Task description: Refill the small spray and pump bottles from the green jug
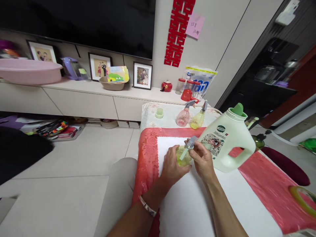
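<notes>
My left hand (174, 164) is wrapped round a small yellow-green spray bottle (184, 158) on the white mat (197, 204). My right hand (202, 159) pinches the bottle's grey trigger head (190, 143), whose tube reaches down into the bottle. A large pale-green detergent jug (228, 140) with a green cap stands just right of my hands, its handle toward me.
A pink spray bottle (183, 116) and a yellow spray bottle (197, 119) stand at the table's far end, with a small green cap (159, 113) to their left. Red cloth (266, 184) covers the table. A roll of tape (302, 199) lies at the right edge. Tiled floor lies to the left.
</notes>
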A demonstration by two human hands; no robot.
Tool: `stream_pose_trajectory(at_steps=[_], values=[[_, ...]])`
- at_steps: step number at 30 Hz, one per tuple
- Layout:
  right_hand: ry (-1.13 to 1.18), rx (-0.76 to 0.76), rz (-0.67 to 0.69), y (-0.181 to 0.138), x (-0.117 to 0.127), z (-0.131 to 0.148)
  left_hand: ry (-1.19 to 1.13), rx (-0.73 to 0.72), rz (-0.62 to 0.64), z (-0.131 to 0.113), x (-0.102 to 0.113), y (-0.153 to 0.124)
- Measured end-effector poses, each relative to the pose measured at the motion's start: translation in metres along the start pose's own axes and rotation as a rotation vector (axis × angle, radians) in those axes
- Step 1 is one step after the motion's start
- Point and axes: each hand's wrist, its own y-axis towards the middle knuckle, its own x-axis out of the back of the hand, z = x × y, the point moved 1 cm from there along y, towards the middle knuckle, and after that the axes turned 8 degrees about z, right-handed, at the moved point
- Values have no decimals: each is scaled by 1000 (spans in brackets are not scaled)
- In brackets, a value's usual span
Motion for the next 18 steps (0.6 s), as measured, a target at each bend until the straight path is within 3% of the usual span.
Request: stream_pose_trajectory(at_steps=[18], values=[[103, -2, 40, -2, -3, -4, 43, 62, -14, 0, 0, 2]])
